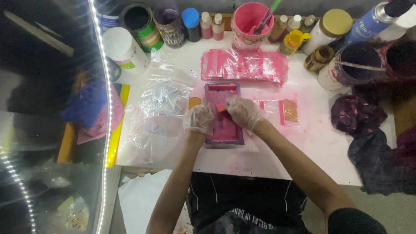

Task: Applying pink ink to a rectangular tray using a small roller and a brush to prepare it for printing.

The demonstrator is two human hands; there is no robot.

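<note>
At the white table's (303,143) centre lies a small pink-inked rectangular printing frame (223,115); the gloved left hand (198,118) presses curled on its 9 o'clock edge. The gloved right hand (244,112) pinches a small orange scraper (221,107) over the mesh. The frame looks light, stiff and ink-slick, best gripped by its rims.

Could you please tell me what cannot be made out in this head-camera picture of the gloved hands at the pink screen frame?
- Head view: middle of the pink screen frame, covered by the left hand and right hand.
- Small orange piece at the right fingertips: too small to identify.
- Dark cloth: cut off by the right edge.
- Left third: blocked by glare.
</note>
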